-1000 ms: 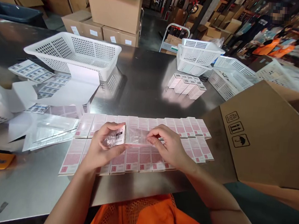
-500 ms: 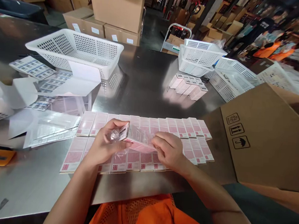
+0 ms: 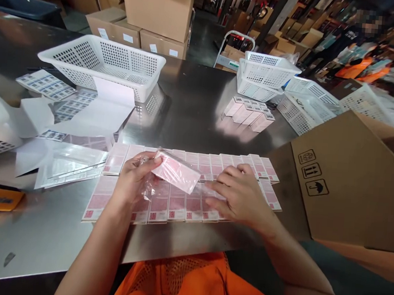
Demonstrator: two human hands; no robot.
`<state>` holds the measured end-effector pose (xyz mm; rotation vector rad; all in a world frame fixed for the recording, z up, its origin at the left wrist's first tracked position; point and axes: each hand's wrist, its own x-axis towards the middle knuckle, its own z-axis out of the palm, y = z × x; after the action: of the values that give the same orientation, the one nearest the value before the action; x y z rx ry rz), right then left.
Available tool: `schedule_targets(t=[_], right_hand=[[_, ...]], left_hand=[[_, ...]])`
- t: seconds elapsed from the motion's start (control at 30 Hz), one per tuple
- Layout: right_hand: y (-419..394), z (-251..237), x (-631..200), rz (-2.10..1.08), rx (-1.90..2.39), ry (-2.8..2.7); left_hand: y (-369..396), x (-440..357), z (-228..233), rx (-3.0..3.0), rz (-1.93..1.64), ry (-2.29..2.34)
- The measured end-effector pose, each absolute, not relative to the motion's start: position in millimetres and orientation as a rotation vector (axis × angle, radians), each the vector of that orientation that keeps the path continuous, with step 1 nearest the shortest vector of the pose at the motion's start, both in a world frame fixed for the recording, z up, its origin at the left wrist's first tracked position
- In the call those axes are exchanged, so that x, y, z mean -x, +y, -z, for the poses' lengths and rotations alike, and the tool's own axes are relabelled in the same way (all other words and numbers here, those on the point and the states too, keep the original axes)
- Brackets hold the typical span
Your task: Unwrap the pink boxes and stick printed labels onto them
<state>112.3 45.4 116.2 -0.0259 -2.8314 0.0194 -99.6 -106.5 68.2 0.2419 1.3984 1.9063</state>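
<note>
Tilted up and flipped pink-face-up since a moment ago: bagged pink box (image 3: 176, 173) | pinched at its end by left hand (image 3: 133, 179) | right hand (image 3: 241, 197) spread flat, gripping nothing, over rows of pink boxes (image 3: 271, 196)

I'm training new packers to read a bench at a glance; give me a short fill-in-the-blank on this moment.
1. The left hand holds a pink box inside a clear ____.
2. The right hand lies flat on the rows of ____ boxes.
3. The white basket stands on the ____ table.

Missing: bag; pink; metal
</note>
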Motion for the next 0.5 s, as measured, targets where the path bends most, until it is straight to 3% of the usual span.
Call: schedule_targets(t=[0.1, 0.3, 0.4, 0.5], right_hand=[[40.1, -101.0, -107.0, -0.124, 0.291, -2.76], [30.0, -62.4, -89.6, -1.004, 0.736, -2.367], [29.0, -56.3, -85.5, -1.449, 0.683, -1.976], [47.4, -67.0, -102.7, -1.442, 0.647, -1.707]], left_hand=[[-106.8, 94.7, -57.7, -0.289, -1.987, 1.578], [-99.7, 75.7, -53.8, -0.307, -2.206, 1.702], [-103.0, 70.8, -58.7, -0.275, -2.26, 1.606], [-121.6, 84.9, -56.2, -0.383, -2.219, 1.568]])
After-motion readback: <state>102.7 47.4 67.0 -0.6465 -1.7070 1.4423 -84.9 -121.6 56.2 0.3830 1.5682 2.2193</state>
